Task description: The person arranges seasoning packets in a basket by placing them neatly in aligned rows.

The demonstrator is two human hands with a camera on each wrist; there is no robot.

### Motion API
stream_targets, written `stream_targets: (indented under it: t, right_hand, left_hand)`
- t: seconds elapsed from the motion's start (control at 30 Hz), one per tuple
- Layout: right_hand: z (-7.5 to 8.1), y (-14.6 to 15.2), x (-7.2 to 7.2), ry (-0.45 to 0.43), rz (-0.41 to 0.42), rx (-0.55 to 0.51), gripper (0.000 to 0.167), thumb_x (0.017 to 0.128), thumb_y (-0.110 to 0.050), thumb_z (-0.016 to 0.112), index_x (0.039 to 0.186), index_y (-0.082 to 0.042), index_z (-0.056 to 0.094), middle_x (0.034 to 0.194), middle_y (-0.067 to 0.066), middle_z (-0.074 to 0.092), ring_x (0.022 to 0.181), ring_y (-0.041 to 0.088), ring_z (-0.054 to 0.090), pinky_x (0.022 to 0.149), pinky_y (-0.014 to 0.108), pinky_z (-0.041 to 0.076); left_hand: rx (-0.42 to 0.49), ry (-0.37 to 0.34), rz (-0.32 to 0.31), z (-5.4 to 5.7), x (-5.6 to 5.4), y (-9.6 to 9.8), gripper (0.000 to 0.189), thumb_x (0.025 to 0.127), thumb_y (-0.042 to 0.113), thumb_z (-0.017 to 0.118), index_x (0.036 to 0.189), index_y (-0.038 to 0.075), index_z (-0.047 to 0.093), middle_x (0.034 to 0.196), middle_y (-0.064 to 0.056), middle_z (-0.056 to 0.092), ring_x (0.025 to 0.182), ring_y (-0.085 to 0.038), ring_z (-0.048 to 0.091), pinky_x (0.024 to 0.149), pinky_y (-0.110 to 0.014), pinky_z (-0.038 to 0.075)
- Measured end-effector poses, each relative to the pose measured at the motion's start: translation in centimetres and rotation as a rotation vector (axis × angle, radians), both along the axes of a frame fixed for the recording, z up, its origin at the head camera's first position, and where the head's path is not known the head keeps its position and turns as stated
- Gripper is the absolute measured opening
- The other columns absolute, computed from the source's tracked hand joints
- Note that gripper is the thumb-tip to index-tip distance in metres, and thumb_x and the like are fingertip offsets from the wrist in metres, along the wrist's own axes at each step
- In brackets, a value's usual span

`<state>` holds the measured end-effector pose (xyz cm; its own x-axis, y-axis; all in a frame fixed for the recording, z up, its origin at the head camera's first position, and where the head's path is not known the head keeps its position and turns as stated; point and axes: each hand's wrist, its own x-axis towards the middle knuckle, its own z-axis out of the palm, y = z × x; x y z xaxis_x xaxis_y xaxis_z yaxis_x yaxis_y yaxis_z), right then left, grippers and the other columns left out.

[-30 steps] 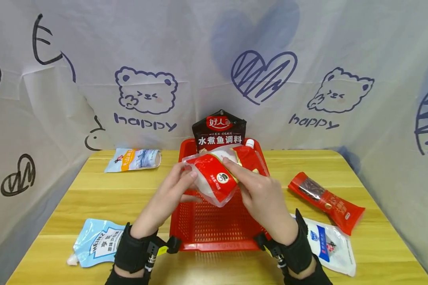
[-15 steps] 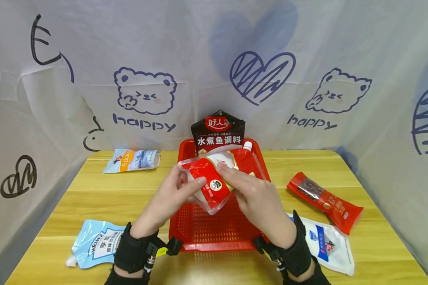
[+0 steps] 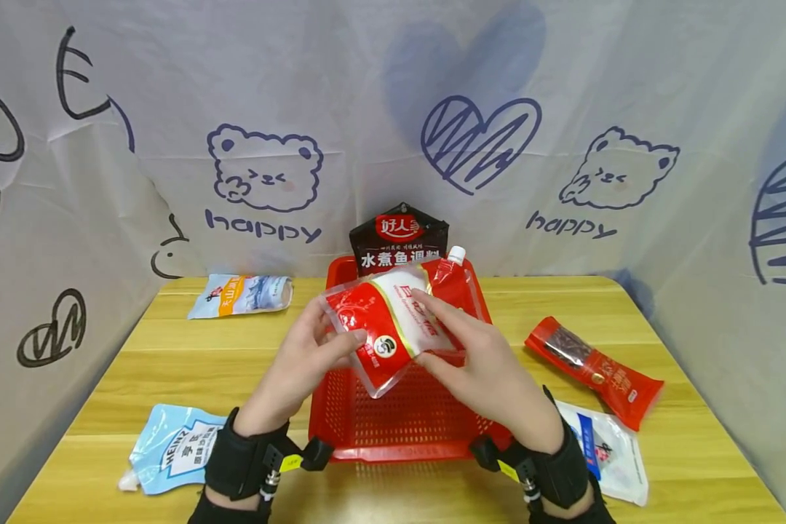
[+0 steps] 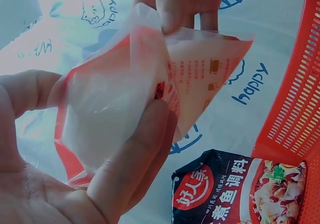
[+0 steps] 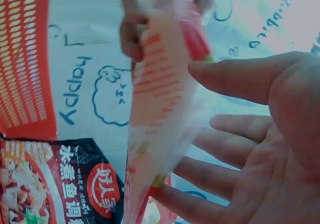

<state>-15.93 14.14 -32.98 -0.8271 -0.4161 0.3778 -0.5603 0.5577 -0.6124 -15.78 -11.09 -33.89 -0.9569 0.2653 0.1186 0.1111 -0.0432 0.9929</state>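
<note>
A red-and-white spouted pouch [image 3: 375,320] with a white screw cap [image 3: 456,255] hangs tilted above the red basket [image 3: 393,429]. My left hand [image 3: 311,354] pinches its left end, thumb in front. White contents show through the clear side of the pouch [image 4: 102,109] in the left wrist view. My right hand [image 3: 487,364] touches the front and lower edge of the pouch with extended fingers; in the right wrist view the fingers of that hand [image 5: 250,144] are spread and fairly straight. A black seasoning packet [image 3: 399,236] stands at the back of the basket.
On the left of the wooden table [image 3: 223,364] lie a light blue spouted pouch [image 3: 177,450] and a blue-and-white packet [image 3: 242,295]. To the right are a red packet with a clear window [image 3: 596,371] and a white pouch [image 3: 618,451]. A drawn-on cloth [image 3: 367,109] hangs behind.
The spouted pouch has turned so that more of its white band shows, and its cap has risen slightly. My right hand's fingers have straightened and moved aside, while my left hand keeps its hold.
</note>
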Motion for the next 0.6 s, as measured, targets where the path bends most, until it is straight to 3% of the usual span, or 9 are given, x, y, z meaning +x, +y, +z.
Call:
stream_targets:
  t: [0.23,0.4,0.6]
  right_hand:
    - [0.2,0.8,-0.7,-0.043,-0.070,-0.183,0.083,0.090,-0.020,0.083,0.161,-0.021,0.039,0.161,0.005,0.044,0.137,0.031,0.050,0.101,0.055,0.054]
    - [0.1,1.0,-1.5,-0.187,-0.183,-0.248,0.089,0.095,-0.029,0.077,0.165,-0.017,0.024,0.167,0.007,0.033,0.147,0.033,0.041,0.110,0.058,0.046]
    - [0.0,1.3,-2.2,-0.332,-0.242,-0.323,0.095,0.098,-0.033,0.073,0.167,-0.015,0.010,0.171,0.007,0.024,0.149,0.040,0.037,0.112,0.057,0.044]
  left_hand:
    - [0.036,0.000,0.075,0.3,0.3,-0.2,0.062,0.094,0.006,0.057,0.150,-0.002,0.031,0.138,-0.027,0.055,0.108,-0.022,0.067,0.087,-0.033,0.061]
    - [0.050,0.023,0.087,0.3,0.4,-0.3,0.060,0.091,0.004,0.054,0.147,-0.003,0.033,0.136,-0.028,0.056,0.105,-0.018,0.068,0.086,-0.032,0.061]
    - [0.073,0.048,0.068,0.2,0.2,-0.4,0.061,0.090,0.003,0.053,0.147,-0.004,0.033,0.131,-0.028,0.058,0.102,-0.017,0.070,0.085,-0.032,0.061]
